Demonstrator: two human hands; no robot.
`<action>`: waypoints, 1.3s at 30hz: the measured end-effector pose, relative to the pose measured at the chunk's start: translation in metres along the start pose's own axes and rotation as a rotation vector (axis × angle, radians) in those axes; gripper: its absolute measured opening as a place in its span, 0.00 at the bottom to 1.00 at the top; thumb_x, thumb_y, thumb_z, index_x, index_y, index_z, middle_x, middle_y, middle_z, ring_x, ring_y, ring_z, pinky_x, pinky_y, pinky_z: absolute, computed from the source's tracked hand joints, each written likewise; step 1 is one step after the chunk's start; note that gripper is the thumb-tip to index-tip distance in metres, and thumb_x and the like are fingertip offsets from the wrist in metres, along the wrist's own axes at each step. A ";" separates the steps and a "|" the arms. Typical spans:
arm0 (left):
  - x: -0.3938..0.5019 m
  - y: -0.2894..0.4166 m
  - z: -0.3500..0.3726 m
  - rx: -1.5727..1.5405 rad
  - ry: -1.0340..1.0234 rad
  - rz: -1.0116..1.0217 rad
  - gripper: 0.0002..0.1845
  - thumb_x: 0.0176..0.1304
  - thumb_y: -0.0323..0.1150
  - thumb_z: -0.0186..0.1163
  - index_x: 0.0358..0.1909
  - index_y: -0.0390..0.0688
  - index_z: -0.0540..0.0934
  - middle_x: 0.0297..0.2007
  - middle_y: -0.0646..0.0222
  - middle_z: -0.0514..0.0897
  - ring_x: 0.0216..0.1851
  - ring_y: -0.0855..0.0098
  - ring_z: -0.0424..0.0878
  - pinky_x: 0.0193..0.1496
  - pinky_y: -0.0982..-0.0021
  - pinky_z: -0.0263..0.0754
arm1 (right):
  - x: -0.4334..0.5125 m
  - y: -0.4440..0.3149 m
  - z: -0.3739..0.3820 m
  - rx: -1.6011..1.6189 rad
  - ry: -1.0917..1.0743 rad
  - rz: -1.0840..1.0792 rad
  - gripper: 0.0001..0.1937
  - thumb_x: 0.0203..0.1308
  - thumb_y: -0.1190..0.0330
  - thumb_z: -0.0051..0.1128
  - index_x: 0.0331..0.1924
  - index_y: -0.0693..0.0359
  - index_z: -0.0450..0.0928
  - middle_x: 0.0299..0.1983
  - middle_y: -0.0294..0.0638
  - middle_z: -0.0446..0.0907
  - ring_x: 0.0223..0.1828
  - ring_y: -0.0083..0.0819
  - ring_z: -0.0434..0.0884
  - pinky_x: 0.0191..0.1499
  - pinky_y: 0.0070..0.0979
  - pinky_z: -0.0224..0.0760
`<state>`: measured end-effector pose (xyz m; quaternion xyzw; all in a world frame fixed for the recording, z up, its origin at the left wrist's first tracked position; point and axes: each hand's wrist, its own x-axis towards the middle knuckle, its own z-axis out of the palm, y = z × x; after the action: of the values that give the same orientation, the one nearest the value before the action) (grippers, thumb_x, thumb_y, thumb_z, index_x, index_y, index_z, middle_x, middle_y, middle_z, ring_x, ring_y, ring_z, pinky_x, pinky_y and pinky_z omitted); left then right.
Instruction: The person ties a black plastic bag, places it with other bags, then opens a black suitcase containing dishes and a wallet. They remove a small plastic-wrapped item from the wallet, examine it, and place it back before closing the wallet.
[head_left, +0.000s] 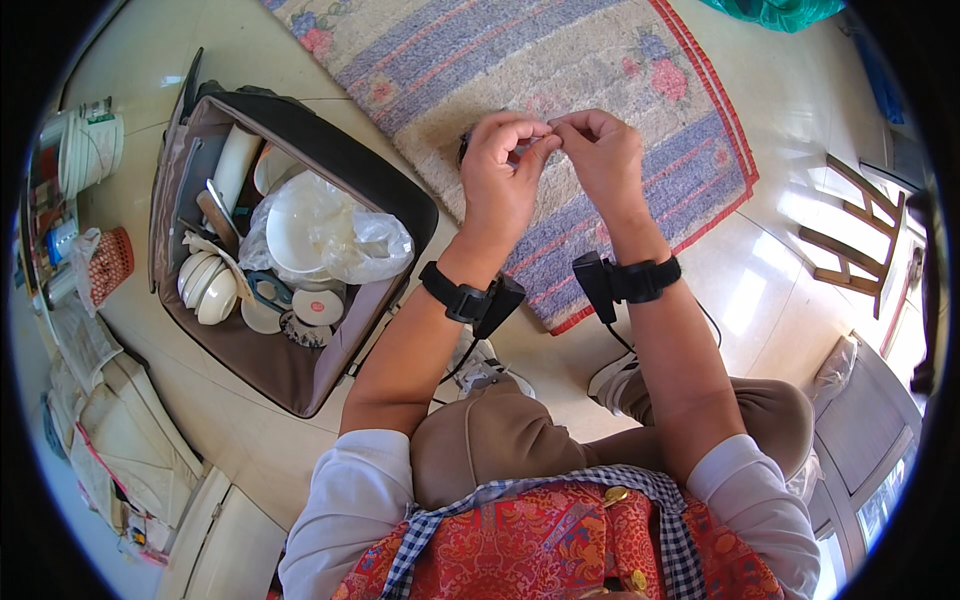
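My left hand (504, 169) and my right hand (606, 157) meet above the rug, thumbs and fingertips pinched close together. Anything between the fingertips is too small to make out. A dark object (462, 148), mostly hidden behind my left hand, shows at its outer edge. Beneath both hands lies a floral, striped rug (442, 112) with a red border. To the left, an open suitcase (292, 382) holds stacked white bowls (208, 291), a large white bowl (295, 231) in clear plastic, a white cylinder (234, 169), a wooden handle (216, 217) and several round pieces (318, 307).
A red perforated basket (111, 264) and white buckets (91, 150) stand at far left. Wooden furniture (855, 247) is at right, above a grey cabinet (862, 405). Green plastic (780, 11) lies at the top. Cables hang from both wrist straps.
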<state>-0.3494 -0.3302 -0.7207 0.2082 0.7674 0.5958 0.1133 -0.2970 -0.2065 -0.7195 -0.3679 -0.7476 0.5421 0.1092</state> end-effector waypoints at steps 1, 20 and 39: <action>0.001 -0.002 0.001 0.070 0.031 0.077 0.06 0.63 0.22 0.65 0.41 0.34 0.83 0.42 0.63 0.87 0.41 0.77 0.84 0.45 0.76 0.79 | 0.000 0.000 0.000 0.037 -0.025 0.031 0.08 0.58 0.69 0.63 0.34 0.67 0.85 0.26 0.41 0.85 0.28 0.24 0.83 0.32 0.24 0.75; 0.022 0.003 -0.021 0.091 -0.115 -0.236 0.13 0.57 0.31 0.73 0.35 0.36 0.79 0.29 0.69 0.84 0.31 0.80 0.80 0.36 0.75 0.76 | 0.003 -0.003 -0.002 -0.171 -0.084 -0.380 0.05 0.58 0.72 0.64 0.36 0.62 0.84 0.48 0.47 0.80 0.47 0.42 0.82 0.43 0.31 0.76; 0.025 0.012 -0.029 0.276 -0.123 -0.165 0.09 0.58 0.28 0.69 0.36 0.35 0.81 0.27 0.68 0.83 0.28 0.78 0.79 0.34 0.74 0.75 | -0.005 -0.023 -0.002 -0.228 -0.137 -0.343 0.06 0.54 0.70 0.66 0.34 0.62 0.85 0.50 0.47 0.80 0.53 0.46 0.78 0.57 0.36 0.71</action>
<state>-0.3816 -0.3411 -0.6993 0.1944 0.8481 0.4594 0.1788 -0.3025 -0.2121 -0.6969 -0.2074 -0.8614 0.4513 0.1064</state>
